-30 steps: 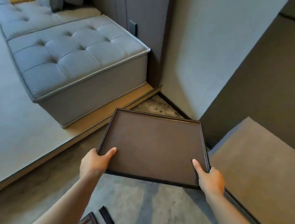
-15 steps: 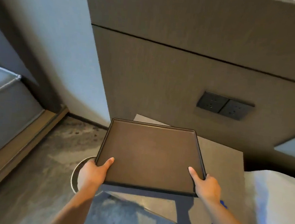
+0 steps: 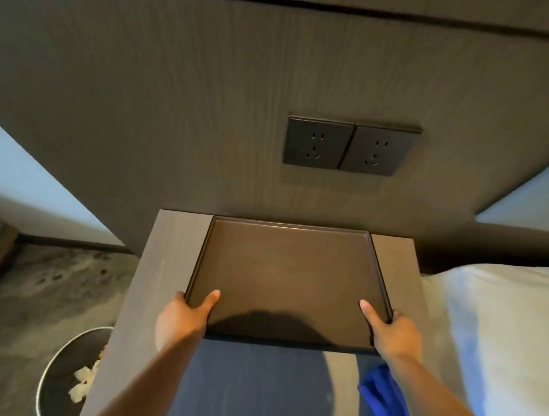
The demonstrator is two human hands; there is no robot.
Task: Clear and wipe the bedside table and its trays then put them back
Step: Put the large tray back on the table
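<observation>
A dark brown rectangular tray (image 3: 289,274) lies over the back half of the grey wood bedside table (image 3: 170,265), its far edge against the wall panel. My left hand (image 3: 185,319) grips the tray's near left corner, thumb inside the rim. At the near right corner my right hand (image 3: 391,335) holds it the same way. The tray is empty. A blue cloth (image 3: 386,403) lies on the table's right front, partly under my right forearm.
Two black wall sockets (image 3: 350,146) sit in the wood panel above the table. A round waste bin (image 3: 66,375) with crumpled paper stands on the floor to the left. White bedding (image 3: 492,340) borders the table's right side.
I turned from the floor by the grey bench toward the bedside table, carrying the tray in both hands. The tray now sits over the tabletop against the wall.
</observation>
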